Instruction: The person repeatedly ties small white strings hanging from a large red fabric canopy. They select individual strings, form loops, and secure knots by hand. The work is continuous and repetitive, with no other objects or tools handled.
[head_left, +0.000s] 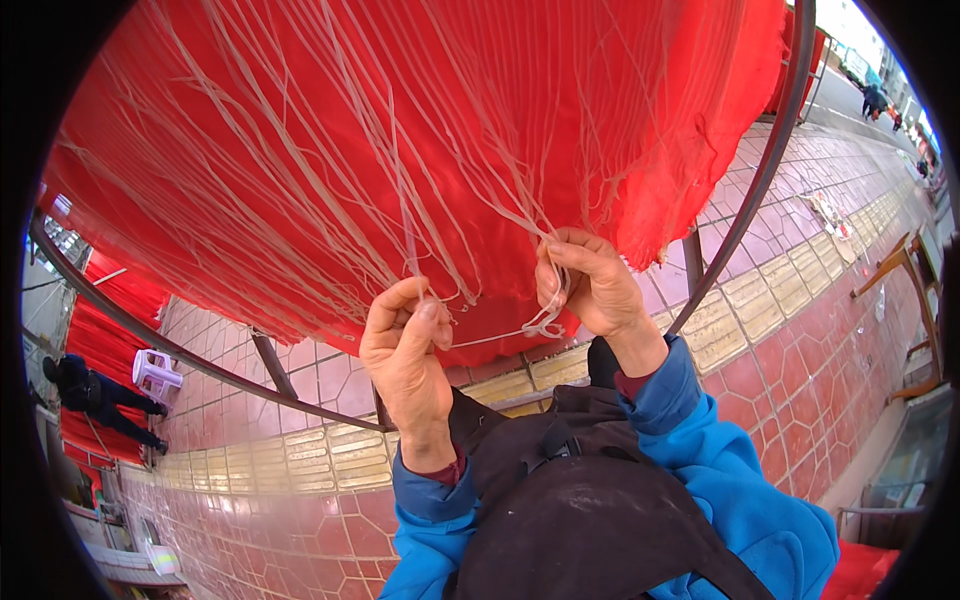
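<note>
A large red cloth (510, 330) spreads out before me, covered with many white threads (300, 157) that run down towards me. With thumb and fingers, my left hand (409, 337) pinches a white strand near the cloth's lower edge. My right hand (589, 281) grips a gathered bunch of white threads (525, 214), which fans out upward over the cloth. Below the right fingers hangs a loose tangle of white thread (544, 328). One strand stretches between that tangle and my left hand.
A curved dark metal frame (750, 202) borders the cloth. Tiled pavement (315, 540) with a yellow tactile strip lies beneath. At the left are a purple plastic stool (156, 375) and a person in dark clothes (97, 394). A wooden chair (919, 300) stands at the right.
</note>
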